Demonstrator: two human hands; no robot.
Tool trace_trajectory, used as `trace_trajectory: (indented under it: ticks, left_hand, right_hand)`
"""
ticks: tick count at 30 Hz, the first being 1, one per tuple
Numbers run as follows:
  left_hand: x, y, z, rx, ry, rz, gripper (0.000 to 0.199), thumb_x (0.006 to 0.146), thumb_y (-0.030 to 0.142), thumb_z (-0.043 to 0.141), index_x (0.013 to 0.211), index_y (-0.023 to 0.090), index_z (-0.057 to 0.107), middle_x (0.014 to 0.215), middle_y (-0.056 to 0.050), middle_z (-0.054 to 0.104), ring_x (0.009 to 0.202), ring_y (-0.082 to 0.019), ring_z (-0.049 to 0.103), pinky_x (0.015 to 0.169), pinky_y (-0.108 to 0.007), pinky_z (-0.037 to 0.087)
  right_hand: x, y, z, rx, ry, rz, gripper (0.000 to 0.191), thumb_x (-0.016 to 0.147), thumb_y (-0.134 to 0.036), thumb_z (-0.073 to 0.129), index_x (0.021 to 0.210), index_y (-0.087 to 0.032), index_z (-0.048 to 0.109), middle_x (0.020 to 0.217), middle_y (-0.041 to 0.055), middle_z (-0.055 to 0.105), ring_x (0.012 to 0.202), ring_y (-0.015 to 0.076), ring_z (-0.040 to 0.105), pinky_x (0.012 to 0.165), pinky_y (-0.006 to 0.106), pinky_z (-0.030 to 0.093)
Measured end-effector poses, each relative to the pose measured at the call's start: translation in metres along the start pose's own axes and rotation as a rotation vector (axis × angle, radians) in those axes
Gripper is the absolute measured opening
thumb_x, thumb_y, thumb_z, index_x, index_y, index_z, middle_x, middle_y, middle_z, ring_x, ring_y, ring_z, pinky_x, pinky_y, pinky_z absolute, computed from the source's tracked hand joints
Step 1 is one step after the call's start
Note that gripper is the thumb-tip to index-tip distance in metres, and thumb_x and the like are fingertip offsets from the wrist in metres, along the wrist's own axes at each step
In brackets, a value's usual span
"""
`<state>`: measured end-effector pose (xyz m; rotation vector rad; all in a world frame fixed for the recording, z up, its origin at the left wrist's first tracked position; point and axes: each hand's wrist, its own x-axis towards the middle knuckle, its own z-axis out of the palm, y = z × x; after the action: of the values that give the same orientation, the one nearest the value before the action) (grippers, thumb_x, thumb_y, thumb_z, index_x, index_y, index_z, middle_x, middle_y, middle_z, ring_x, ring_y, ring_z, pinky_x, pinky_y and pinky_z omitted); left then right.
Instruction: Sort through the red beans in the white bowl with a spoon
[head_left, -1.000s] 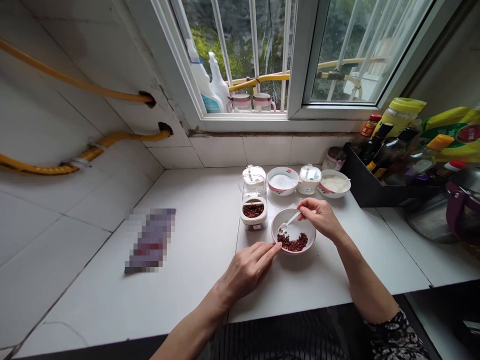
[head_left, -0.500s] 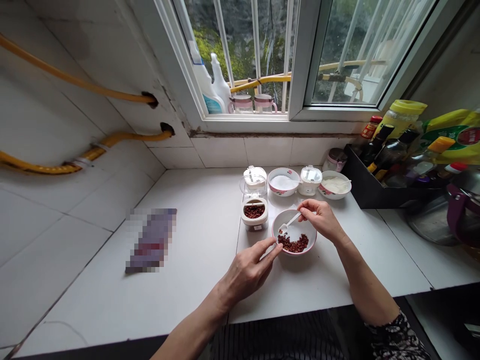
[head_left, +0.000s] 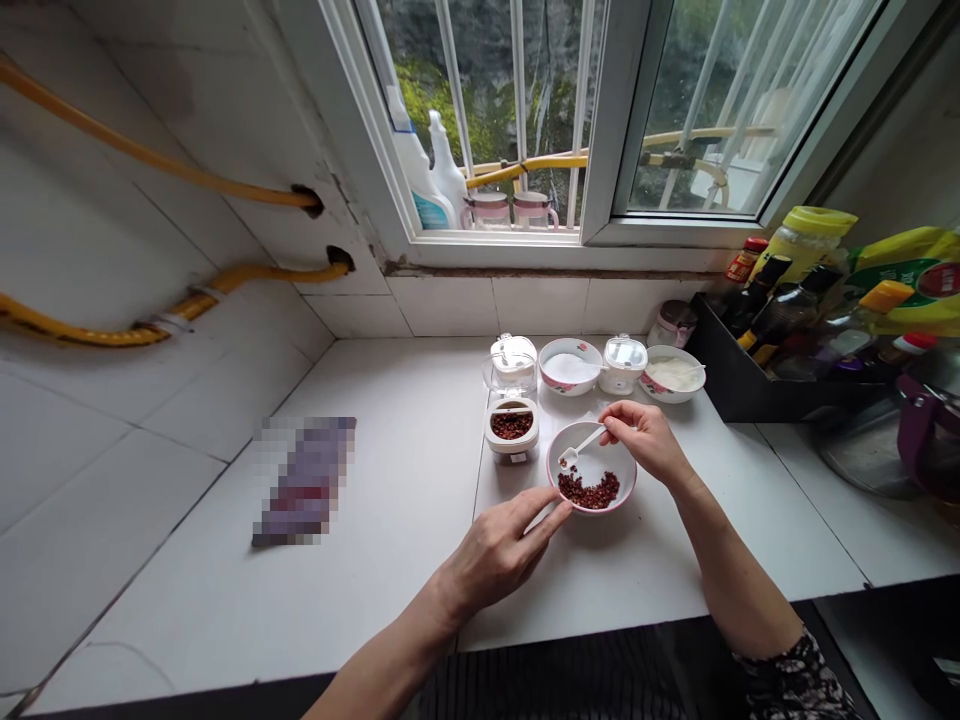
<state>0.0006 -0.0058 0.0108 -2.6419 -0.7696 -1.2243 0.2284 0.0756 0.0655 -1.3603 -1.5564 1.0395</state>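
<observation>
Spoon (head_left: 576, 451), white, is, in the head view, pinched at its handle by the right hand (head_left: 641, 437), the nearer hand, its long axis sloping down and leftward from that grip to the scoop, inside the pink-rimmed bowl (head_left: 613, 458) with reddish peppercorns (head_left: 591, 493). Left hand (head_left: 504, 548) has fingers extended at the near-left rim; whether they grip or merely rest cannot be told. Fingertips hide the handle's end; a pixelated object (head_left: 307, 480) is unidentifiable.
</observation>
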Motion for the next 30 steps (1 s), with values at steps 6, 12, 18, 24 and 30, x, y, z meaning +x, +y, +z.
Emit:
trace_trajectory:
  ticks: [6, 12, 18, 24, 30]
  left_hand:
    - [0.0026, 0.0005, -0.0011, 0.024, 0.000, 0.017, 0.035, 0.093, 0.003, 0.046, 0.123, 0.011, 0.060, 0.112, -0.015, 0.066, 0.105, -0.021, 0.066, 0.084, -0.034, 0.062]
    - [0.0039, 0.0004, -0.0004, 0.023, 0.008, 0.021, 0.032, 0.094, 0.004, 0.046, 0.121, 0.011, 0.061, 0.109, -0.015, 0.067, 0.106, -0.022, 0.066, 0.085, -0.036, 0.062]
    - [0.0045, 0.0003, 0.0000, 0.018, 0.004, 0.021, 0.030, 0.093, 0.003, 0.050, 0.119, 0.010, 0.062, 0.109, -0.015, 0.067, 0.105, -0.022, 0.066, 0.086, -0.037, 0.061]
    - [0.0042, 0.0009, 0.0011, 0.018, -0.003, 0.018, 0.031, 0.091, 0.002, 0.052, 0.120, 0.010, 0.061, 0.108, -0.015, 0.066, 0.106, -0.022, 0.065, 0.088, -0.036, 0.061]
    - [0.0049, 0.0009, 0.0014, 0.008, 0.012, 0.016, 0.029, 0.093, 0.004, 0.049, 0.119, 0.010, 0.061, 0.108, -0.015, 0.065, 0.102, -0.022, 0.066, 0.081, -0.035, 0.062]
  right_hand:
    - [0.0015, -0.0004, 0.0004, 0.061, 0.003, 0.005, 0.019, 0.071, -0.036, 0.062, 0.073, -0.018, 0.066, 0.057, 0.0016, 0.067, 0.060, 0.0169, 0.065, 0.065, 0.029, 0.051]
    - [0.0034, 0.0000, -0.0007, 0.129, -0.019, 0.014, 0.022, 0.070, -0.040, 0.066, 0.074, -0.018, 0.066, 0.057, 0.0020, 0.067, 0.059, 0.0167, 0.064, 0.064, 0.031, 0.050]
    - [0.0052, 0.0032, -0.0002, 0.113, -0.015, 0.002, 0.027, 0.072, -0.045, 0.068, 0.076, -0.018, 0.065, 0.057, 0.0024, 0.068, 0.059, 0.0168, 0.063, 0.064, 0.031, 0.050]
    - [0.0048, 0.0035, 0.0009, 0.138, 0.000, 0.023, 0.027, 0.070, -0.044, 0.070, 0.076, -0.017, 0.066, 0.057, 0.0027, 0.068, 0.059, 0.0168, 0.063, 0.064, 0.031, 0.051]
    - [0.0085, 0.0035, 0.0008, 0.170, 0.036, 0.017, 0.029, 0.069, -0.045, 0.072, 0.075, -0.017, 0.066, 0.057, 0.0030, 0.068, 0.058, 0.0167, 0.063, 0.063, 0.032, 0.051]
